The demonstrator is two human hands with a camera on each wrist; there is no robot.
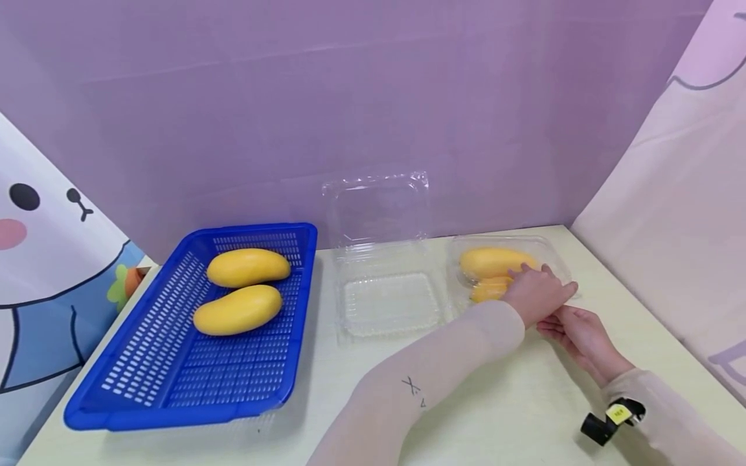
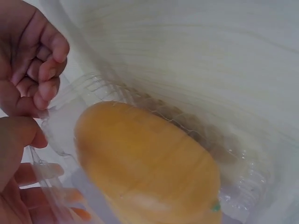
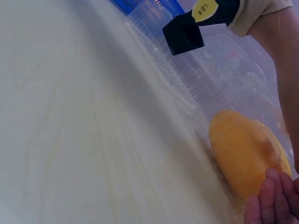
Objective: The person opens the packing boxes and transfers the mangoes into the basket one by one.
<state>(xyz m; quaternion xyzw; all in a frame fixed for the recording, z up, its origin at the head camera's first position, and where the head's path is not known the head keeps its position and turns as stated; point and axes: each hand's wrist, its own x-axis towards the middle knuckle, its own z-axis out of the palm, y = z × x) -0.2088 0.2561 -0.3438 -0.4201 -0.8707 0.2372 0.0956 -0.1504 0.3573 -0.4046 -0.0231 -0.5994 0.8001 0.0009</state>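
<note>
Here, from the left, a blue basket is seen set on the counter, with two yellow mangoes, an upper mango and a lower mango, lying side by side in its far half. Beside it an open clear container is placed, its lid raised toward the purple cloth behind. To the right of that, a filled container of clear plastic is seen, in which a back mango and a front mango are held under the plastic.

The front right part of the filled container is met by the left hand; in the left wrist view its edge is pinched, the thumb being set on one side and the spread fingers on the other. Both mangoes are thus placed to the left of this grip, just beside the fingertips. Farther right, the right hand is turned palm up with curled fingers at the same corner; whether any plastic is caught in that grip cannot be told. A black wrist camera is worn on its sleeve.
</note>
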